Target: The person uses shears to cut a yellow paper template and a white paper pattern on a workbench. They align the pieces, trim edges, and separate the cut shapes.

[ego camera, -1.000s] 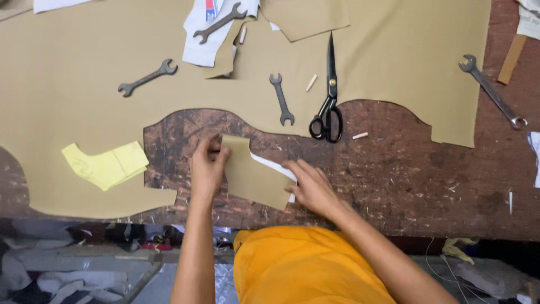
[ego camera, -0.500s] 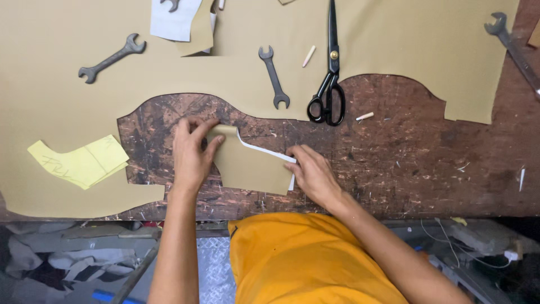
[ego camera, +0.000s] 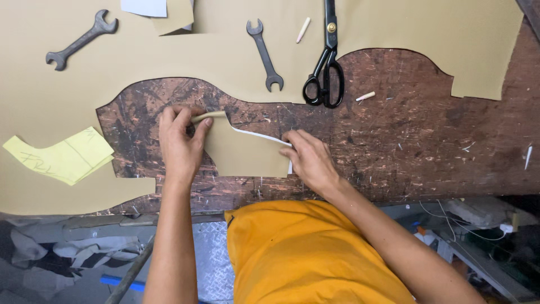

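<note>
Head view, looking down at a scarred dark-brown wooden workbench (ego camera: 427, 146). A small cut piece of tan sheet material (ego camera: 247, 152) lies flat on the bare wood between the two hands, inside the curved cut-out of the large tan sheet (ego camera: 169, 62) that covers the bench top. The left hand (ego camera: 179, 145) pinches the piece's upper-left corner, which curls up off the wood between thumb and fingertips; the right hand (ego camera: 308, 160) lies with fingers pressed together on the right edge, where a white underlayer shows. Compared with the view one second earlier, the piece lies flatter and both hands sit further apart along it (the camera has also dropped, so the tools appear higher). This suggests the layers are being smoothed and aligned. Black-handled scissors (ego camera: 325, 67), two grey open-ended spanners (ego camera: 265, 53) (ego camera: 81, 40) and a folded yellow paper pattern (ego camera: 64, 155) rest untouched nearby.
</note>
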